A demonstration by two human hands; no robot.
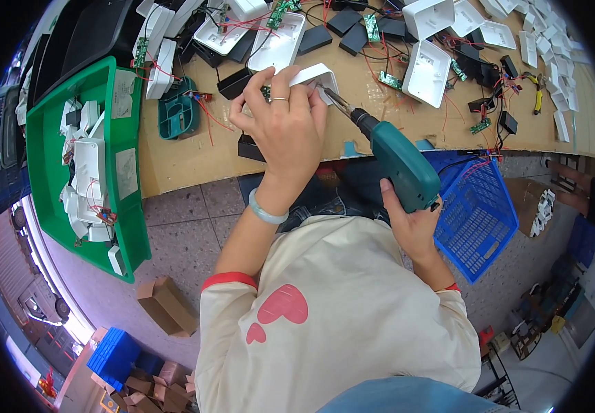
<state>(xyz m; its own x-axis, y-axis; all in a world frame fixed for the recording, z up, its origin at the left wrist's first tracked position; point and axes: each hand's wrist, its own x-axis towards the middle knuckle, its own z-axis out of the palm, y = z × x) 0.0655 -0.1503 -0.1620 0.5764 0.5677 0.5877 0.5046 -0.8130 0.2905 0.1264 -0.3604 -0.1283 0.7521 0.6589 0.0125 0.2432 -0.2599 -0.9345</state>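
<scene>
Left hand [286, 124] has half-curled fingers gripping the tilted white case [326, 74] over the table [180, 168], probably bracing it against the green power screwdriver [402, 160]; right hand [411, 230] wraps its rear end, likely for aim.

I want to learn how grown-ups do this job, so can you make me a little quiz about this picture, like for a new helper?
1. What is the right hand holding?
A) yellow-handled pliers
B) a teal power screwdriver
C) a blue plastic basket

2. True or false: the power screwdriver points toward the white plastic casing at the left hand.

3. Fill in the blank: the plastic bin on the person's left is coloured ____.

Key:
1. B
2. True
3. green
</scene>
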